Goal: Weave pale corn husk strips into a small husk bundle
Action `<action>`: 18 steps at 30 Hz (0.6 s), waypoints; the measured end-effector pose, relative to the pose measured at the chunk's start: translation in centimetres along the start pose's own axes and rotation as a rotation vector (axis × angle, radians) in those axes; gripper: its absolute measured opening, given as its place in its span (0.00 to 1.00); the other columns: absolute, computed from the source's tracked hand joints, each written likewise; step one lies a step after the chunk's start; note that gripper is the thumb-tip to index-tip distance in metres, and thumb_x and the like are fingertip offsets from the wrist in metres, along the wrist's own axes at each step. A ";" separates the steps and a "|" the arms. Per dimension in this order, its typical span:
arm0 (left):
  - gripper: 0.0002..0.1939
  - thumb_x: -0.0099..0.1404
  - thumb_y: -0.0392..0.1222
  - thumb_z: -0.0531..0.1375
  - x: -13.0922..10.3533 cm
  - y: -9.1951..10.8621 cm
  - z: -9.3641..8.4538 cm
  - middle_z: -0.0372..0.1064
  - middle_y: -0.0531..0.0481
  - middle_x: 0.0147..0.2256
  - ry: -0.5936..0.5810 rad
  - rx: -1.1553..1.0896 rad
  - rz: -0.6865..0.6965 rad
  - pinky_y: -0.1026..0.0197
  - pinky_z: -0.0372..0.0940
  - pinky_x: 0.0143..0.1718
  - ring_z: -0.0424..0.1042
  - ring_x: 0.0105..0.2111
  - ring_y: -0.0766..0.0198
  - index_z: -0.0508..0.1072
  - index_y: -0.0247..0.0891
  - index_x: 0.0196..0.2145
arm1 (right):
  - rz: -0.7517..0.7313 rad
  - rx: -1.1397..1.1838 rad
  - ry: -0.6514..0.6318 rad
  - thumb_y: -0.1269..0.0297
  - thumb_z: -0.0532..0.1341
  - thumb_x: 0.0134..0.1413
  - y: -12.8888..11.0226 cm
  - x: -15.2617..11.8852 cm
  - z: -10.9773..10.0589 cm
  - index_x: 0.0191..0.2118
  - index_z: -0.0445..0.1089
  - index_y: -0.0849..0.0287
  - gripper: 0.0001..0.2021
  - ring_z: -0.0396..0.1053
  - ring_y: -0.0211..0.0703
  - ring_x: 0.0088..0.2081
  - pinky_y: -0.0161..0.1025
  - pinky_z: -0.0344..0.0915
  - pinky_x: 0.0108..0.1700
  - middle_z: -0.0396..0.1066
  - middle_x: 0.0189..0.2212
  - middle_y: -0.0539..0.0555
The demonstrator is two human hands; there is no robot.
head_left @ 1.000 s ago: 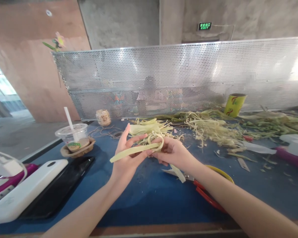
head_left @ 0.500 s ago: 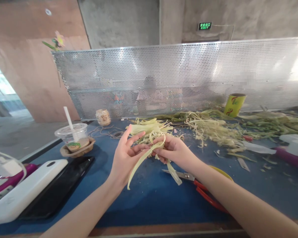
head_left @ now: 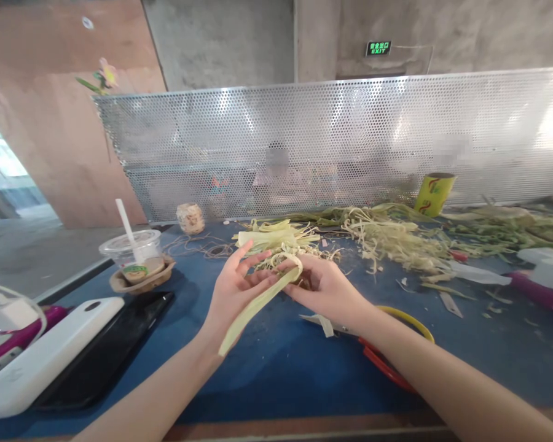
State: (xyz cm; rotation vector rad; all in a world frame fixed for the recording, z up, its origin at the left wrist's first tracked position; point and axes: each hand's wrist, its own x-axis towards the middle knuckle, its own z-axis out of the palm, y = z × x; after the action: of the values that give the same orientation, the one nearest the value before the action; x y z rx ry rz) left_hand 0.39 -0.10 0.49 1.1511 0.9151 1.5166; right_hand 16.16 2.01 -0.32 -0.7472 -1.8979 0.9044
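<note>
Your right hand [head_left: 325, 283] pinches the pale strip [head_left: 257, 307] mid-frame; its long axis runs lower left across your half-curled left hand [head_left: 228, 291], nearer the tail. Left's hold: can't tell.

Your left hand [head_left: 230, 283] and right hand [head_left: 325, 283] hold a curled strip [head_left: 257, 306] over the surface [head_left: 267, 383]; scissors [head_left: 372, 356] lie near right, a cup [head_left: 142, 250] stands left.
</note>
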 end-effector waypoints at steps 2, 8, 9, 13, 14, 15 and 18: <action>0.41 0.47 0.33 0.67 0.0 0.0 0.0 0.65 0.40 0.48 -0.003 0.027 -0.007 0.64 0.69 0.34 0.72 0.32 0.68 0.55 0.37 0.57 | 0.011 0.023 -0.020 0.69 0.57 0.48 -0.1 -0.1 0.0 0.35 0.67 0.59 0.06 0.63 0.35 0.26 0.33 0.61 0.28 0.66 0.27 0.50; 0.40 0.49 0.33 0.66 -0.2 0.0 0.1 0.65 0.42 0.48 -0.022 0.049 0.029 0.65 0.68 0.36 0.71 0.32 0.70 0.54 0.37 0.57 | 0.067 0.020 0.029 0.72 0.56 0.45 0.1 0.0 -0.1 0.34 0.67 0.59 0.07 0.61 0.33 0.22 0.32 0.59 0.24 0.63 0.22 0.47; 0.40 0.49 0.32 0.65 -0.2 0.0 0.2 0.65 0.42 0.48 -0.031 0.061 0.047 0.65 0.69 0.35 0.71 0.32 0.70 0.54 0.38 0.57 | 0.075 0.047 0.039 0.72 0.56 0.45 0.1 0.1 -0.1 0.34 0.67 0.59 0.08 0.61 0.33 0.22 0.32 0.59 0.24 0.63 0.22 0.47; 0.41 0.49 0.32 0.65 -0.5 0.2 0.1 0.63 0.41 0.48 -0.065 0.112 0.124 0.64 0.70 0.30 0.73 0.36 0.63 0.52 0.40 0.57 | 0.090 0.152 0.085 0.73 0.56 0.42 0.0 0.4 -0.3 0.32 0.67 0.58 0.08 0.59 0.31 0.21 0.31 0.57 0.23 0.62 0.21 0.45; 0.41 0.49 0.32 0.65 -0.5 0.2 0.0 0.63 0.41 0.48 -0.071 0.113 0.129 0.63 0.70 0.30 0.73 0.37 0.62 0.52 0.40 0.57 | 0.088 0.173 0.087 0.74 0.56 0.41 0.0 0.4 -0.4 0.31 0.66 0.58 0.07 0.58 0.31 0.21 0.30 0.56 0.22 0.62 0.21 0.45; 0.41 0.49 0.32 0.65 -0.5 0.2 0.0 0.64 0.42 0.47 -0.073 0.112 0.133 0.63 0.70 0.31 0.73 0.36 0.62 0.51 0.40 0.58 | 0.092 0.193 0.083 0.74 0.56 0.41 -0.1 0.5 -0.4 0.30 0.66 0.58 0.07 0.58 0.30 0.20 0.30 0.56 0.22 0.62 0.21 0.45; 0.43 0.48 0.32 0.66 -0.5 0.2 0.0 0.66 0.44 0.45 -0.069 0.110 0.153 0.64 0.70 0.31 0.72 0.32 0.66 0.50 0.41 0.58 | 0.118 0.254 0.063 0.75 0.57 0.38 -0.4 0.5 -0.3 0.28 0.65 0.59 0.07 0.56 0.29 0.19 0.30 0.54 0.22 0.60 0.19 0.44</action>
State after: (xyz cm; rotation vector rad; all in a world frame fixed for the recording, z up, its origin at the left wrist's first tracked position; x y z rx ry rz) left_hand 0.35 -0.59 0.51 1.3712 0.8896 1.5535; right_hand 16.13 2.28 0.30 -0.7292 -1.6591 1.1566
